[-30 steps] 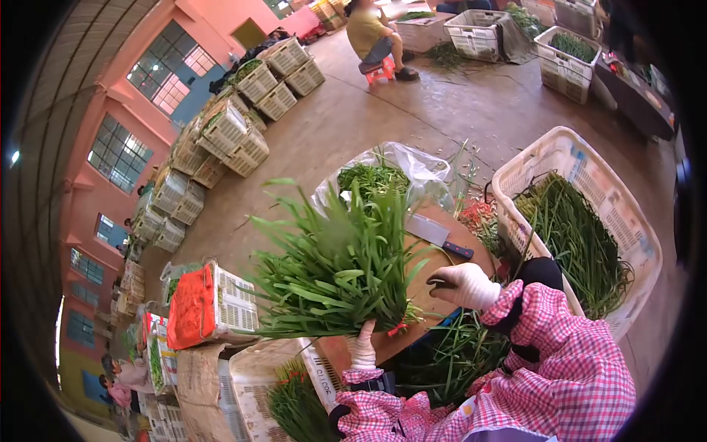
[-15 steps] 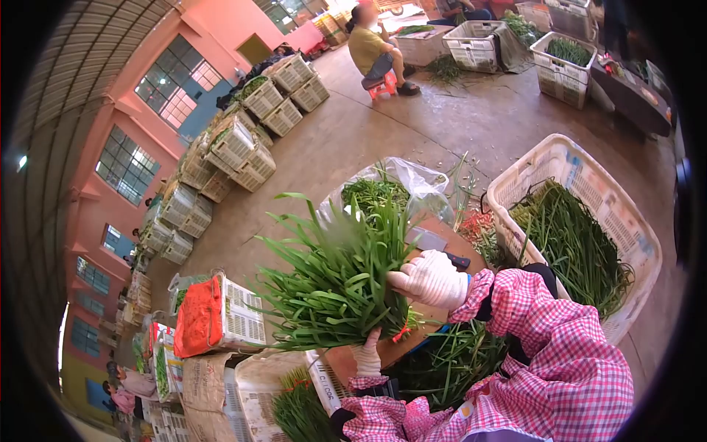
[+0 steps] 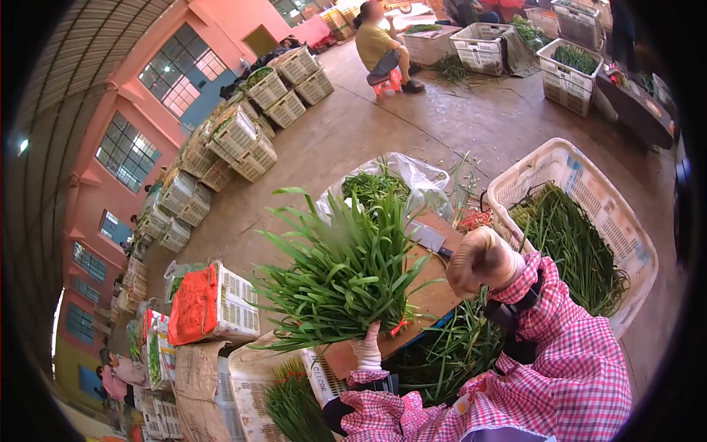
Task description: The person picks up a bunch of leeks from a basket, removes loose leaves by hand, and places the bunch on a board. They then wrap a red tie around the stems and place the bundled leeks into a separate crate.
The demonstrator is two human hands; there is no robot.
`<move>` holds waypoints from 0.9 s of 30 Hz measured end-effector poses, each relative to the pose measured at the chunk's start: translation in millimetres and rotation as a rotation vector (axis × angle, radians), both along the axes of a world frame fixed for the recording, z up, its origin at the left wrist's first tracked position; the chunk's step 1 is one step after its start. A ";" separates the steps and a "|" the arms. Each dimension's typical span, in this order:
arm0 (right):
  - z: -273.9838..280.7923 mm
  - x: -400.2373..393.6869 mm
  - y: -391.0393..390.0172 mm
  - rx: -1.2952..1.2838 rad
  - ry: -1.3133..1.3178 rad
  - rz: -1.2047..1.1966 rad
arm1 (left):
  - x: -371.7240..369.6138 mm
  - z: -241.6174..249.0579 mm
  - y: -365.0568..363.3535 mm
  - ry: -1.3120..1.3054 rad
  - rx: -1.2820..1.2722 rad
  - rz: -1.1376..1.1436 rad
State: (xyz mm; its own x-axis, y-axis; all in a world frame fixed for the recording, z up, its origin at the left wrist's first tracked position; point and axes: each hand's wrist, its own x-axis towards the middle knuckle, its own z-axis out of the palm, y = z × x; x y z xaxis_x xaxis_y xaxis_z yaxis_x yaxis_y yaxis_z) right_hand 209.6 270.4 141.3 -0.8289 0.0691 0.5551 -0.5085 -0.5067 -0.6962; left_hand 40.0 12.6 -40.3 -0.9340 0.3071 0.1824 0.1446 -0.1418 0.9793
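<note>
My left hand (image 3: 366,348), in a pale glove, is closed round the lower side of a large bunch of garlic chives (image 3: 335,276), whose flat leaves fan out to the left. A red tie (image 3: 400,326) circles the stem end. My gloved right hand (image 3: 482,261) is curled at the right edge of a wooden board (image 3: 431,291), clear of the bunch. A knife with a broad blade (image 3: 427,236) lies at the board's far side; its dark handle runs behind my right fingers, so whether they grip it is hidden.
At right, a big white crate (image 3: 648,247) holds long greens. Loose leaves (image 3: 456,353) lie below the board. Beyond it stands a clear plastic bag (image 3: 427,180) of greens. Stacked crates (image 3: 236,132) line the left. A person (image 3: 379,48) sits on a red stool farther back.
My right hand has left the stem end of the bunch and moved right, curling near the knife handle. My left hand still holds the bunch.
</note>
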 end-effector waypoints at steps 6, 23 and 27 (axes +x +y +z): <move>6.0 -16.9 -25.0 1.315 -0.262 -0.711 | 4.3 1.5 2.0 -0.015 0.051 -0.007; 119.5 -21.2 -49.0 0.725 -0.006 -0.424 | 44.2 -13.0 33.8 0.032 -0.103 0.271; 140.3 -59.7 -72.1 1.226 0.439 -0.779 | 44.3 -44.3 34.4 0.122 -0.168 0.223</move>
State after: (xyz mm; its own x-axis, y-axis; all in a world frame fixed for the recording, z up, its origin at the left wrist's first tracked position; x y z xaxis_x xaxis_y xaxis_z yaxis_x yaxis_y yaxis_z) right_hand 149.8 198.3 281.6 -0.5635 -0.2752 0.7790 -0.6411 0.7403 -0.2022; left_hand 84.3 47.0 -84.6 -0.9561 0.1321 0.2616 0.2721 0.0690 0.9598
